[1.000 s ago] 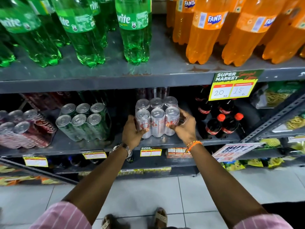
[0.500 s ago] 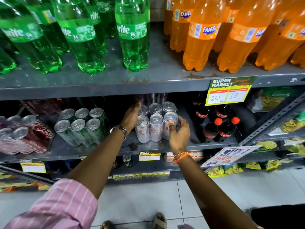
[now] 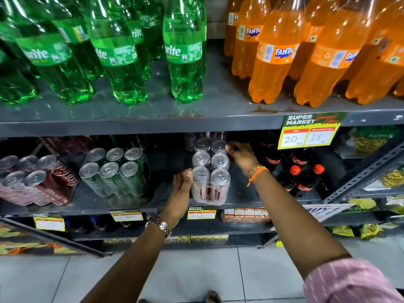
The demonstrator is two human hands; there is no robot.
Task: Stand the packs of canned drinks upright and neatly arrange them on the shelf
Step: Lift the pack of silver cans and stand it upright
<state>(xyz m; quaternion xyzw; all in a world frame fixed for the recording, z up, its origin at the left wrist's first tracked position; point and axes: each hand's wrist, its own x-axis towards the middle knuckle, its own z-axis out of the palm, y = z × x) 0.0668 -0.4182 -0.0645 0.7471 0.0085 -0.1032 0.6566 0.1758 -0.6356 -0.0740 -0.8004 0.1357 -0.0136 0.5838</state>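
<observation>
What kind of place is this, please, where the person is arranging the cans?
Most likely a supermarket or grocery shop aisle. A yellow price tag printed "SUPER MARKET" hangs on the metal shelf, rows of Sprite bottles and Fanta bottles stand above, and wrapped packs of cans sit below.

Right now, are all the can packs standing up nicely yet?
Not yet. The silver pack stands upright mid-shelf, turned end-on; the left hand presses its side and the right hand reaches its back cans, so that one is in hand. The green pack and red pack to its left lean tilted and need straightening.
</observation>
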